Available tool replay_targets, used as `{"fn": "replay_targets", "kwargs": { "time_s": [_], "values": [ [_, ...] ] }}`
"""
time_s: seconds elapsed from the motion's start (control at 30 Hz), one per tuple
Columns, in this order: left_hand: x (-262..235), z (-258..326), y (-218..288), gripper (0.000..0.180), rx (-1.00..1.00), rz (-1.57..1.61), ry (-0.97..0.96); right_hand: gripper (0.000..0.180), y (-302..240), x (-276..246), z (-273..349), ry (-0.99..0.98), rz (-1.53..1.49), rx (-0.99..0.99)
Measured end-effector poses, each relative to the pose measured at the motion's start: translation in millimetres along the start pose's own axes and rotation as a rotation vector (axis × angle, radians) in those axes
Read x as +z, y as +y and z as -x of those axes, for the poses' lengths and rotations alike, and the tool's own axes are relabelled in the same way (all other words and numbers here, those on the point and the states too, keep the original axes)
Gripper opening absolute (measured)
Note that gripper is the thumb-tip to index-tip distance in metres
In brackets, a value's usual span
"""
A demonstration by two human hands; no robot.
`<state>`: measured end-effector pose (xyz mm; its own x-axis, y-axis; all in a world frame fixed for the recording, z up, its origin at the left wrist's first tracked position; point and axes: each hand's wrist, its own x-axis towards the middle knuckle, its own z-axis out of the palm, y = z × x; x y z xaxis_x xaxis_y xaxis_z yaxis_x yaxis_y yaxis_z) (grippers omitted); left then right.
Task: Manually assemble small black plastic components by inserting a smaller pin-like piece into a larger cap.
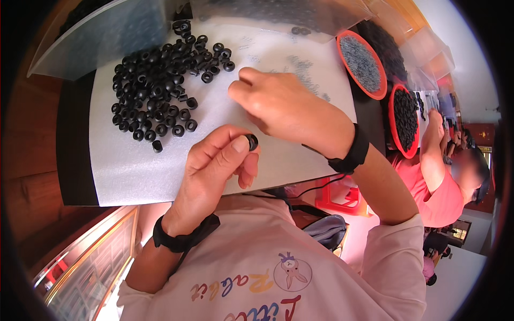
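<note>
My left hand (214, 160) pinches a small black hollow cap (251, 142) between thumb and forefinger, above the near part of a white foam sheet (139, 176). My right hand (273, 99) is just beyond it, closed with its fingers curled down and inward. Whatever those fingertips hold, if anything, is hidden. Left of my right hand spreads a loose pile of similar black caps (155, 85), some showing their round openings. Small grey metal pieces (300, 69) lie scattered on the sheet beyond my right wrist, too small to name.
A translucent bin (107, 37) stands at the far left. At the right are a red basin of grey pieces (340, 45) and another red basin of black pieces (393, 107). Beyond them a person in a red shirt (433, 198) sits. A red stool (342, 195) stands below the table edge.
</note>
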<state>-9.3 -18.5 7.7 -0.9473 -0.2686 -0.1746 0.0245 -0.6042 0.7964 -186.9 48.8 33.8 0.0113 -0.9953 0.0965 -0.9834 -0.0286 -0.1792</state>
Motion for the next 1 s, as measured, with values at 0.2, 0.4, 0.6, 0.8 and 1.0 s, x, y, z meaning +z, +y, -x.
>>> {"fn": "replay_targets", "kwargs": {
  "time_s": [0.2, 0.4, 0.6, 0.8, 1.0],
  "values": [
    [-7.3, -4.8, -4.0, 0.027, -0.002, 0.158, -0.007, 0.012, -2.5, -15.7, 8.1, 0.232, -0.712, 0.224],
    [-5.2, -8.3, -7.6, 0.028, 0.008, 0.204, -0.034, 0.008, -24.7, -17.3, 19.6, 0.212, -1.286, 0.333],
    [-3.9, -9.8, -9.7, 0.028, 0.006, 0.252, -0.022, 0.005, -36.3, -10.2, 28.5, 0.334, -1.19, 0.287],
    [-6.2, -11.4, -10.2, 0.029, 0.043, 0.282, -0.026, 0.023, -32.9, -0.1, 39.0, 0.472, -0.71, 0.004],
    [-7.7, -7.5, -7.5, 0.028, 0.004, 0.243, -0.018, 0.029, -19.6, -18.6, 32.4, 0.339, -0.722, 0.133]
  ]
}}
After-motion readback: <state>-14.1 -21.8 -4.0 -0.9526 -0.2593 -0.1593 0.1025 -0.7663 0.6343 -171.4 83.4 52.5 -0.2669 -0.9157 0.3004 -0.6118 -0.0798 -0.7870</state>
